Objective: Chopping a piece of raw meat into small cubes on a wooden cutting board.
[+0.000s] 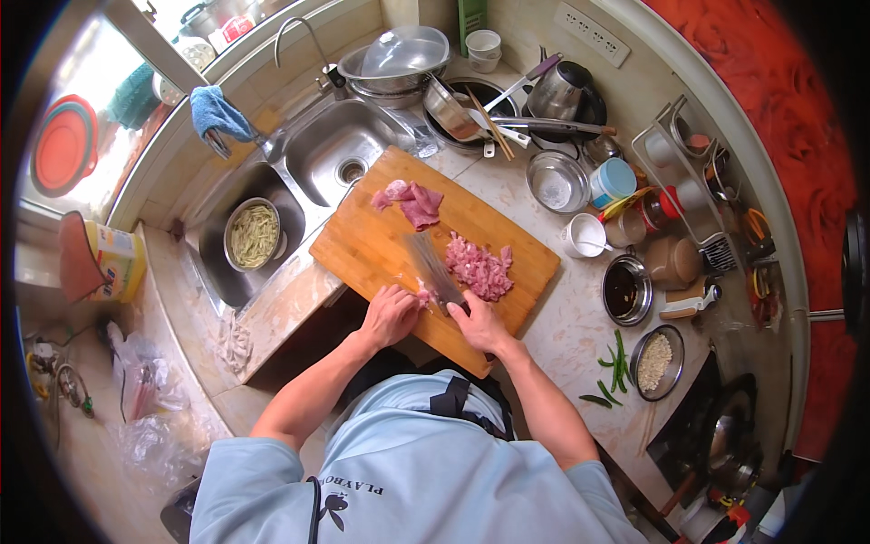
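A wooden cutting board [380,251] lies across the counter corner, its upper left part beside the sink. My right hand [481,325] grips the handle of a cleaver [435,272], whose blade is blurred. Close to the blade's left side, my left hand [392,314] rests with curled fingers on a small piece of raw meat [423,294]. Right of the blade is a heap of chopped raw meat [479,266]. Larger slices of raw meat [418,204] lie near the board's far end.
A double sink [340,139] holds a pot of pale shredded food [252,234]. To the right stand a metal bowl [557,180], a white cup [586,235], a bowl of dark liquid [627,290], green chilies [617,367] and a bowl of chopped pale food [655,362]. Cookware [462,115] is piled behind.
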Available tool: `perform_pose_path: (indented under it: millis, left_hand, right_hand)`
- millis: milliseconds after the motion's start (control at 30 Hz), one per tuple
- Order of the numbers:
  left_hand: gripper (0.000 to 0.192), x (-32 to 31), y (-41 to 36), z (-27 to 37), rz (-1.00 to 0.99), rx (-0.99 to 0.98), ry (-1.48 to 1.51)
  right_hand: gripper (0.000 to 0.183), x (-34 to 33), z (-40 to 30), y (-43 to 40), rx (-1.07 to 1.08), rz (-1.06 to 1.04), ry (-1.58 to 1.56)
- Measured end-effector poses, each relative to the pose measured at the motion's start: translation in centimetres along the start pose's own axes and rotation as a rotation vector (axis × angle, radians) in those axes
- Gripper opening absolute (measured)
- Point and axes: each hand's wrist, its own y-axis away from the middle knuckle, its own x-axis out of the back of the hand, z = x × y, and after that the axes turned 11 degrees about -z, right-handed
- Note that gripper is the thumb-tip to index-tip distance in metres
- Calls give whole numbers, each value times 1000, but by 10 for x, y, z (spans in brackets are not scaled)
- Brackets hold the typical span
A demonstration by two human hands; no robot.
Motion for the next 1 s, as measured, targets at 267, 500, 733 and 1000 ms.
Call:
perform_pose_path:
  millis: [267, 500, 733, 1000]
  left_hand:
    - [9, -8, -41, 23, 40, 567, 869]
    - [25, -1, -58, 20, 203, 862, 974]
    - [27, 15, -23, 11, 33, 852, 261]
    - [10, 5, -18, -5, 14, 391, 105]
  right_hand:
    - [36, 28, 4, 3, 48, 236, 14]
    - [33, 35, 1, 27, 56, 316, -107]
    - [31, 12, -9, 41, 11, 197, 21]
    - [30, -3, -18, 23, -14, 34, 89]
